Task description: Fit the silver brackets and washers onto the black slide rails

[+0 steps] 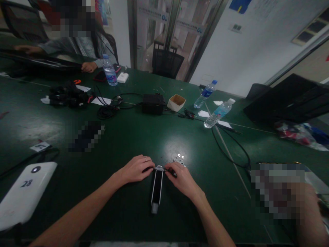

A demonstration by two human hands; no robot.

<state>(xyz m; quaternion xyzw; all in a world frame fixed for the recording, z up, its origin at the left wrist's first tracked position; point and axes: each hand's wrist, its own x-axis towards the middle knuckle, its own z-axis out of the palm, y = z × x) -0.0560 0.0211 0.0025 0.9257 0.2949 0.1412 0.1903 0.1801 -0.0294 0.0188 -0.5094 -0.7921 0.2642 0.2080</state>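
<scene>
On the green table before me lies a long, narrow metal frame (161, 187) with two pale parallel sides and a grey block at its near end. A short crosspiece (159, 168) spans its far end. The fingers of my left hand (137, 168) are closed on the left tip of this crosspiece. My right hand (181, 178) pinches its right tip, with a dark part partly hidden beneath the fingers. Several small metal rings, like washers or nuts (179, 156), are scattered just beyond my right hand.
A small open box (176, 103) and a black box (153, 104) with cables stand further back. Water bottles (219, 114) stand at the right and back left. A white device (27, 192) marked 28 lies left. Another person's arm (311, 212) reaches in at right; someone sits across.
</scene>
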